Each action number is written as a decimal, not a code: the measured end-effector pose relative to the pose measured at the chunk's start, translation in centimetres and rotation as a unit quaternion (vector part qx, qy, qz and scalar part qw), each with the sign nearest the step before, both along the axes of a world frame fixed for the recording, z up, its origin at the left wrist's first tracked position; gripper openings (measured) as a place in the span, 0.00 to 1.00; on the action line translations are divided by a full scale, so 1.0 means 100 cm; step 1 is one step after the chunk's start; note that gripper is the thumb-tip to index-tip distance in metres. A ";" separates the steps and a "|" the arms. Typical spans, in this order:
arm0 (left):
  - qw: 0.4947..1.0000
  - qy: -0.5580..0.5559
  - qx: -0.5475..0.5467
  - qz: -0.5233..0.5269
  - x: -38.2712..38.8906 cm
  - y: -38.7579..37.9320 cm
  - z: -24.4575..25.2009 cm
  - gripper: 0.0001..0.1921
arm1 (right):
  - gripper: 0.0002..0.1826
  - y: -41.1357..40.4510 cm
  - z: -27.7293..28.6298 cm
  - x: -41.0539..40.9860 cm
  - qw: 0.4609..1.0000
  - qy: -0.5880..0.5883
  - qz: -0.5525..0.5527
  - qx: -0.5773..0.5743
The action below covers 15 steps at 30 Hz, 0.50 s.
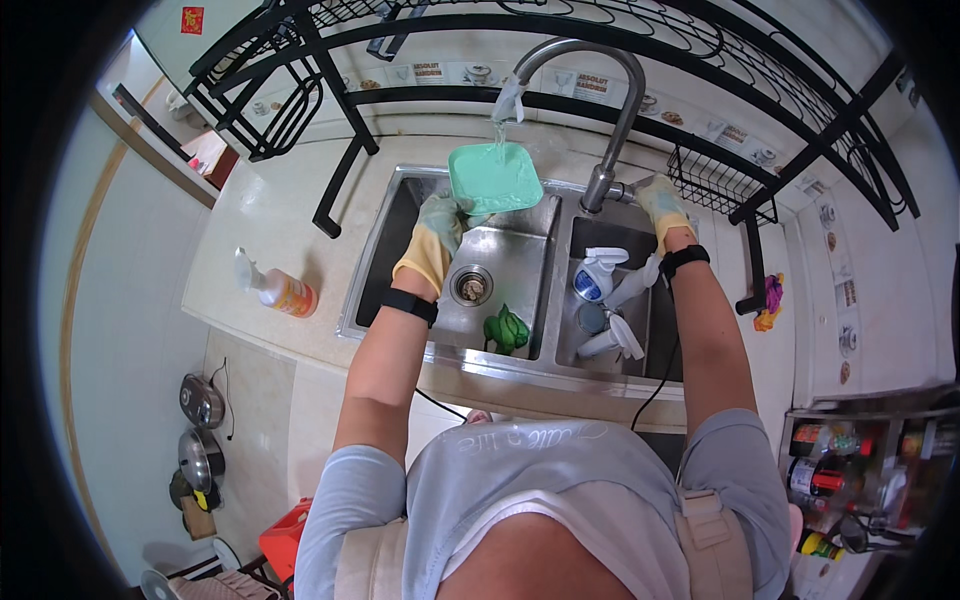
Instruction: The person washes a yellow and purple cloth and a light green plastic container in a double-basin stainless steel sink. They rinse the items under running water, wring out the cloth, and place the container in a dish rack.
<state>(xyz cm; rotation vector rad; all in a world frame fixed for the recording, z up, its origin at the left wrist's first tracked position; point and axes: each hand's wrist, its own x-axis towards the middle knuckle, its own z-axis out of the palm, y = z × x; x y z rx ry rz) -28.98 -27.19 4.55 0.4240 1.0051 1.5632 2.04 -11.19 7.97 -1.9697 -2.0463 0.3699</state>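
Water runs from the metal gooseneck faucet [628, 97] onto a mint-green square tray [491, 176]. My left hand [441, 223], in a yellowish rubber glove, grips the tray by its near edge above the large sink basin [502, 251]. At the faucet's base, my gloved right hand [660, 201] is on the side lever; its fingers are partly hidden, so their grip is unclear. A green cloth [507, 330] lies in the large basin, below the drain [472, 286]. White spray bottles [598, 274] and a grey-lidded container [592, 319] stand in the small basin.
A black metal rack [337, 172] spans the sink, with a wire basket [712, 184] at its right. On the left counter stands a pump bottle [281, 291] with orange contents. A colourful cloth [770, 302] lies at the right. Bottles [814, 476] fill a shelf at lower right.
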 end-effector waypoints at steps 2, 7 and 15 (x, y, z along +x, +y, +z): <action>1.000 -0.018 0.018 -0.015 -0.005 0.001 -0.007 0.15 | 0.22 0.003 0.001 0.002 0.999 0.008 0.012 -0.038; 1.000 -0.007 -0.005 -0.014 -0.004 -0.002 -0.011 0.14 | 0.22 0.004 0.000 0.000 0.998 0.036 -0.016 -0.047; 1.000 -0.003 -0.022 -0.013 0.000 -0.011 -0.022 0.15 | 0.28 -0.003 0.018 -0.016 0.995 -0.033 0.073 -0.060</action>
